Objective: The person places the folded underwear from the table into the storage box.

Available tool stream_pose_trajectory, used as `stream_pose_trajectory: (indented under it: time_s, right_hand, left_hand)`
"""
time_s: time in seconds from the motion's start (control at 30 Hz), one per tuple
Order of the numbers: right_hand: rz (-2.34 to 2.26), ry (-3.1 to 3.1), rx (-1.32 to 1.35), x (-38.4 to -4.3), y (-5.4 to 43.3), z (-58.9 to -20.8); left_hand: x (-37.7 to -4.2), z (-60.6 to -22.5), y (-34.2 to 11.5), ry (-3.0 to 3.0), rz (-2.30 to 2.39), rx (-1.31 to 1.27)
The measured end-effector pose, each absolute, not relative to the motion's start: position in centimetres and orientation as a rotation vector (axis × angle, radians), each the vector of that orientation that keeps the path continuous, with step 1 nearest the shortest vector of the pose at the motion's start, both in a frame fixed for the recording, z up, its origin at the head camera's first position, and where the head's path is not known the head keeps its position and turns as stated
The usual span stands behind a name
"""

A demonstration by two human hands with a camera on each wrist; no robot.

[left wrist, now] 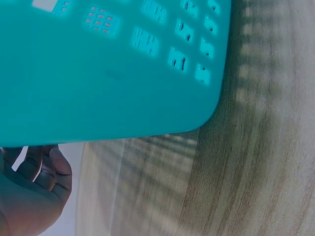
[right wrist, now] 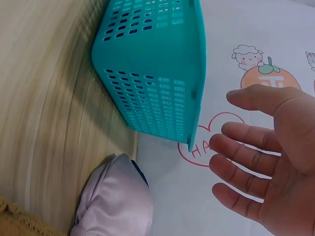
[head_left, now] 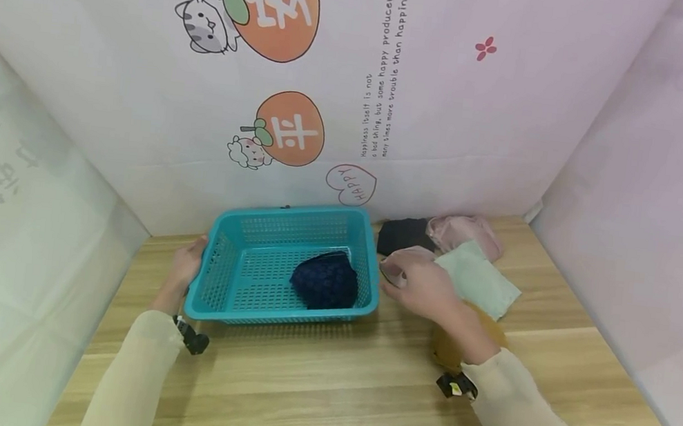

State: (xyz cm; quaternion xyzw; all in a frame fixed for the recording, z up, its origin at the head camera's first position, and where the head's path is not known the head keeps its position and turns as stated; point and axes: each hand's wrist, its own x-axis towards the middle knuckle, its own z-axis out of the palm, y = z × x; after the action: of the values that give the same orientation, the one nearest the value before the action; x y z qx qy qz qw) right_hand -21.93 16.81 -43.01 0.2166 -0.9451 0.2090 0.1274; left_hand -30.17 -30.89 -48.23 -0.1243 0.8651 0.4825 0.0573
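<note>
A turquoise plastic basket (head_left: 271,314) with perforated sides stands on the table. A dark navy cloth item (head_left: 324,281) lies inside it, toward the right. My left hand (head_left: 187,263) holds the basket's left side, its curled fingers (left wrist: 32,164) partly hidden by the rim in the left wrist view. Just right of the basket, my right hand (head_left: 427,288) hovers by a pale pink satiny cloth item (right wrist: 115,199), which it partly covers in the head view. In the right wrist view the right fingers (right wrist: 241,150) are spread, with nothing between them.
Right of the basket lie a black cloth item (head_left: 404,235), another pink cloth item (head_left: 467,233) and a pale mint cloth piece (head_left: 481,280). A mustard-brown cloth (head_left: 449,349) sits under the right forearm. Printed white sheets (head_left: 452,113) wall in the wooden table (head_left: 297,396).
</note>
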Motion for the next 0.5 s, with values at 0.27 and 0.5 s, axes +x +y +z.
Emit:
stream_pose_trajectory:
  time_s: [0.27,0.5]
  right_hand:
    - [0.633,-2.837,0.575,-20.9,18.0,-42.6]
    - [0.666,-2.873,0.485,-19.9,19.2,-42.6]
  left_hand:
    - [-30.1,-48.2,-30.9,2.629,1.467,-0.362]
    - [-29.9,-47.8,-30.8,2.621,1.463,-0.358]
